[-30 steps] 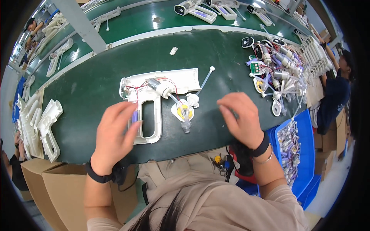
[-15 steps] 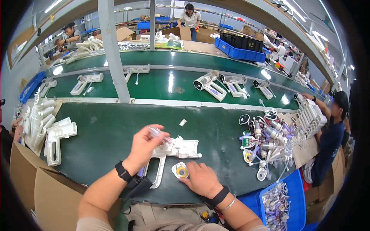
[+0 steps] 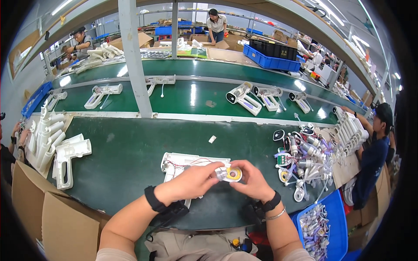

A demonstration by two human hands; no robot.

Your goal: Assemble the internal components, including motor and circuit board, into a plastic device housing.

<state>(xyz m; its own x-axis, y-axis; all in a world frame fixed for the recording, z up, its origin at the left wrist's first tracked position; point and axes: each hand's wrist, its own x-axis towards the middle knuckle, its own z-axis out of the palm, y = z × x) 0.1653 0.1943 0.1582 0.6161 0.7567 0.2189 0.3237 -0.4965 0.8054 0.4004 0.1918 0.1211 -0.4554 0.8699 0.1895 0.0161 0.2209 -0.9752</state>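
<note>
Above green bench (image 3: pixel 117 152) | left fingers (image 3: pixel 212 167) pinching clear plastic piece (image 3: pixel 221 175) | right fingers (image 3: pixel 246 166) gripping rounded, yellow-ringed white part (image 3: pixel 235 175)

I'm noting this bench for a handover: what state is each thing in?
Left hand: closed on a clear plastic piece.
Right hand: gripping oval white part, yellow ring showing.
White housing: open, wires exposed, partly hidden.
Small white piece: lying loose.
Left-side shells: open.
Parts heap: jumbled.
Blue bin: uncovered, filled with parts.
Belt units: lying down, insides visible.
</note>
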